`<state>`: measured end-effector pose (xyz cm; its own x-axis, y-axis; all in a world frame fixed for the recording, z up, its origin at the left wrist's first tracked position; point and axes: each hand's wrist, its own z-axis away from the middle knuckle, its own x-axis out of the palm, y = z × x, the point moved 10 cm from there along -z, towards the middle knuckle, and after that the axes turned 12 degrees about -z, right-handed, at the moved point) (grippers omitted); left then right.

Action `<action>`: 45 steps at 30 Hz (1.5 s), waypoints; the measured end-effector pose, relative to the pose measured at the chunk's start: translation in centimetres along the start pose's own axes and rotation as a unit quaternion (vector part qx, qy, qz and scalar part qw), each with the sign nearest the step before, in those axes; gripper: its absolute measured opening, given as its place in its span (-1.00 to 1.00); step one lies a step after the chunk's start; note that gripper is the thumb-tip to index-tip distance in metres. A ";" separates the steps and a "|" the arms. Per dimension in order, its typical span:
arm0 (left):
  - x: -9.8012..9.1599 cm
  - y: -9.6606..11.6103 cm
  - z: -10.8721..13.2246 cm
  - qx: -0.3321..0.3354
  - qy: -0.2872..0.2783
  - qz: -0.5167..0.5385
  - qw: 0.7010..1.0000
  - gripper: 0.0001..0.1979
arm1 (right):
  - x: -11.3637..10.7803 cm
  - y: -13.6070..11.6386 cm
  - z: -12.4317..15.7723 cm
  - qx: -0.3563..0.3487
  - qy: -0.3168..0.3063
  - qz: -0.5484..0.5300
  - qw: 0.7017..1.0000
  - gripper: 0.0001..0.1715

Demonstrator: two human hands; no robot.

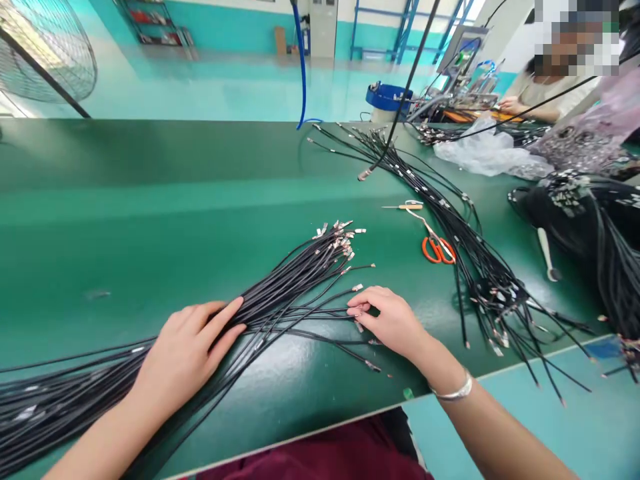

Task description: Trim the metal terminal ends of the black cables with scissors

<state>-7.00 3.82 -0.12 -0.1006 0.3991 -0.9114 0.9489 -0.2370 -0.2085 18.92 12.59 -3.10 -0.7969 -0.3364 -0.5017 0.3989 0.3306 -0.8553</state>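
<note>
A long bundle of black cables point(280, 287) with small metal terminals at its ends lies across the green table point(150, 253). My left hand point(193, 340) rests on the bundle, its fingers wrapped over the cables. To the right, my right hand point(387, 317), with a silvery bracelet at the wrist, pinches the terminal end of one or more thin cables between thumb and forefinger. Several loose cable ends fan out below and beside it.
A second cable bundle point(450, 213) lies at the right, beside orange-handled scissors point(439, 250) and a thin pick point(410, 207). A brush point(546, 253), plastic bags point(495, 150) and more cables point(600, 233) are farther right. One cable point(410, 80) hangs overhead. A person point(545, 93) sits behind.
</note>
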 end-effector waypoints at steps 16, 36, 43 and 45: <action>-1.9 13.8 -5.6 -0.041 0.094 0.263 0.959 -0.81 | -0.1 3.0 3.3 0.070 0.085 -0.320 0.941 -0.71; 1.1 12.4 -7.0 -0.110 0.004 0.332 0.937 -0.80 | -1.2 -1.3 8.3 -0.067 -0.033 0.028 0.997 -0.66; 1.5 12.4 -6.6 -0.120 -0.014 0.352 0.928 -0.80 | 0.1 -1.6 7.8 -0.090 -0.049 0.050 0.993 -0.86; 1.4 12.3 -6.5 -0.124 -0.014 0.358 0.925 -0.81 | -0.3 -1.3 7.4 -0.060 -0.023 0.025 0.998 -0.89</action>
<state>6.43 7.26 -1.67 0.5762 0.1948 -0.7937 0.8143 -0.2207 0.5369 21.97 5.75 -2.80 -0.7543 -0.3567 -0.5511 0.3781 0.4502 -0.8089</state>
